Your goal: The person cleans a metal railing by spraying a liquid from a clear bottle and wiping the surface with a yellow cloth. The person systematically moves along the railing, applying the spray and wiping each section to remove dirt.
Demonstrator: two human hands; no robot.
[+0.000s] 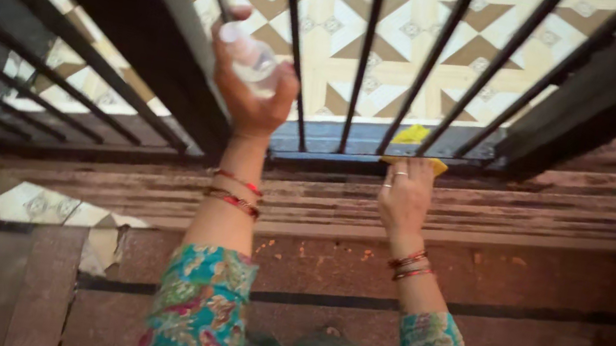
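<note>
My left hand [249, 88] is raised against the black metal grille [368, 50] and grips a small clear plastic bottle [251, 57]. My right hand [406, 196] presses a yellow cloth [413, 141] onto the grille's bottom rail [329, 145], fingers flat over the cloth. The cloth pokes up between two bars. Both wrists carry red bangles, and my sleeves are teal with a flower print.
Behind the bars lies a patterned cream and brown tiled floor [400, 22]. A second barred panel [25, 67] stands open at the left. Below the grille runs a worn stone threshold [535, 211], then a reddish floor [327, 260] with a broken tile [104, 247].
</note>
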